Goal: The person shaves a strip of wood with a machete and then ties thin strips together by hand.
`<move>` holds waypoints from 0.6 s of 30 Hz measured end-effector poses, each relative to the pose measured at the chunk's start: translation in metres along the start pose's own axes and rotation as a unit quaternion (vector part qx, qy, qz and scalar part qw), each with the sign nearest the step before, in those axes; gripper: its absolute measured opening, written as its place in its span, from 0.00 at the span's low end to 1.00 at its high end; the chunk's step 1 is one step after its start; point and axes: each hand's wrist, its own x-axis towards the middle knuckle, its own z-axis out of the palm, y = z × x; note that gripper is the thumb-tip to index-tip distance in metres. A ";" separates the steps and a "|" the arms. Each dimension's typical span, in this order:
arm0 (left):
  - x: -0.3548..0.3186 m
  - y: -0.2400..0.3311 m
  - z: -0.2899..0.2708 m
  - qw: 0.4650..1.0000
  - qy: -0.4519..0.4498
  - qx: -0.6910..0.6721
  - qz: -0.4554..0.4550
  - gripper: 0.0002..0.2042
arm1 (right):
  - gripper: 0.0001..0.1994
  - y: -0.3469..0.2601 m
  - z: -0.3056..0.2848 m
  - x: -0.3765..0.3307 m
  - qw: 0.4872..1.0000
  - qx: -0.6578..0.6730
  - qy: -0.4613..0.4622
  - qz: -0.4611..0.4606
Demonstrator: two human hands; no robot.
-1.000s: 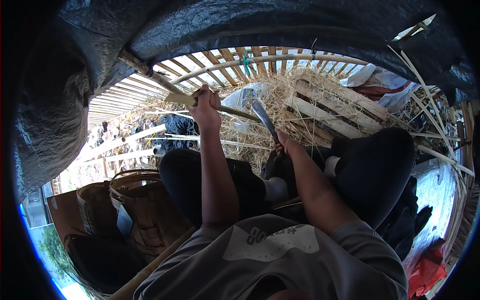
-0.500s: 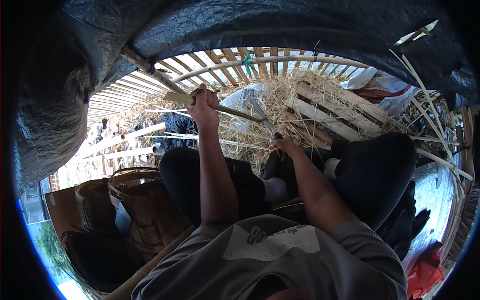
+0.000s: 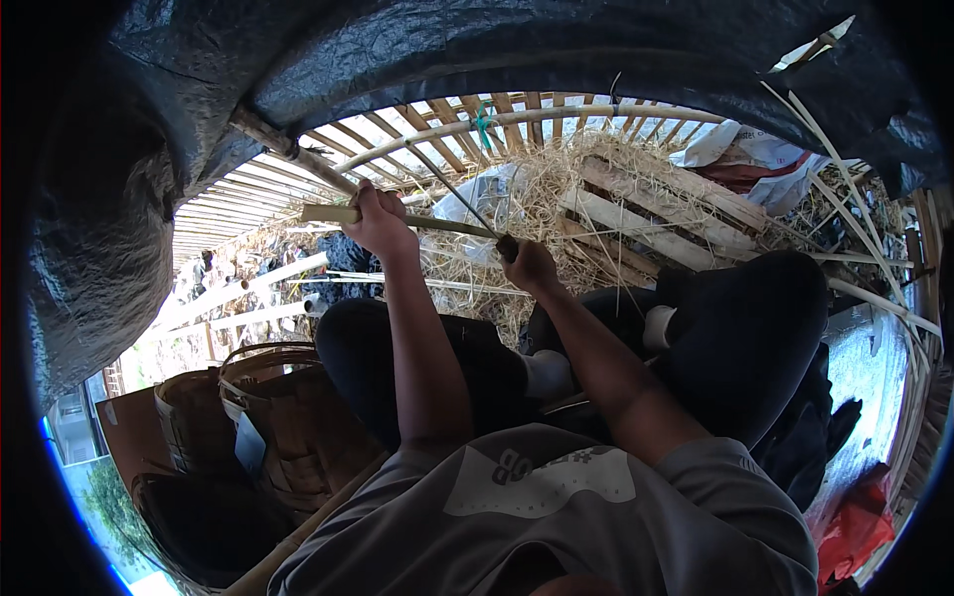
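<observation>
The left hand point(image 3: 378, 223) is clamped around a bamboo strip point(image 3: 422, 221) that runs level from left to right in front of the person, above the knees. The right hand point(image 3: 532, 266) is closed on the dark handle of a knife point(image 3: 467, 204), whose thin blade slants up and to the left, crossing the strip just right of the left hand. Straw point(image 3: 556, 189) and a wooden pallet point(image 3: 646, 214) lie beyond on the far right. Woven baskets point(image 3: 268, 417) stand near left.
</observation>
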 end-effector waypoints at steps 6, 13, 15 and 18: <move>0.004 0.002 -0.001 0.998 0.046 -0.012 -0.030 0.14 | 0.21 0.057 -0.004 -0.021 0.979 -0.118 -0.068 0.151; -0.002 -0.002 0.000 0.999 -0.033 0.001 -0.017 0.10 | 0.20 -0.008 -0.012 0.000 0.999 -0.017 -0.039 0.003; -0.004 -0.002 0.002 1.000 -0.020 0.003 -0.012 0.10 | 0.20 -0.014 -0.011 0.003 0.999 0.001 -0.048 -0.014; -0.006 -0.003 0.006 1.000 0.015 -0.001 -0.018 0.11 | 0.21 0.012 -0.004 -0.009 0.996 -0.060 -0.056 0.034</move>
